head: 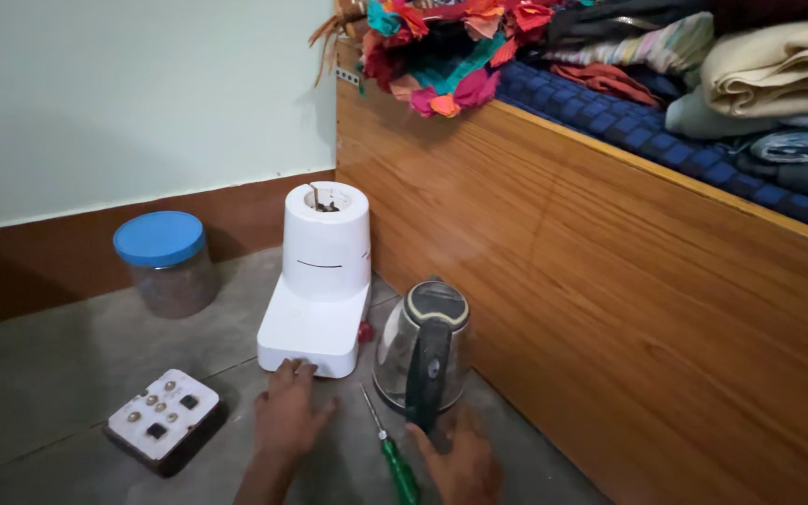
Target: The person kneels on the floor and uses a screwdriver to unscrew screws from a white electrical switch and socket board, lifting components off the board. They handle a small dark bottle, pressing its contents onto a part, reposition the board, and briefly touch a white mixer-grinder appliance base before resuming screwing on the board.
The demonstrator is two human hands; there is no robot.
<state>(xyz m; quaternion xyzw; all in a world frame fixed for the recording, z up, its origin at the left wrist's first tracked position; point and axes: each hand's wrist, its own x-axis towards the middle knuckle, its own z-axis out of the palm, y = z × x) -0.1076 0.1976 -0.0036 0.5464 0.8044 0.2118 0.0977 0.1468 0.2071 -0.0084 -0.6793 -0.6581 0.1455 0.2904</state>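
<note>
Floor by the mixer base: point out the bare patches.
Bare floor lies between the blue-lidded jar, the mixer base and the switch board. It is crowded near the kettle, screwdriver, left hand and right hand.

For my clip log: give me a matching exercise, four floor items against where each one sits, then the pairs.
Things:
1. jar
2. mixer base
3. kettle
4. screwdriver

Places:
A. lying on the floor between the two hands
B. by the wall at far left, blue lid on
C. beside the wooden bed frame, black handle toward the camera
D. white, upright, its front edge touched by the left hand

Pairs: 1-B, 2-D, 3-C, 4-A. The right hand is at the kettle's handle.
</note>
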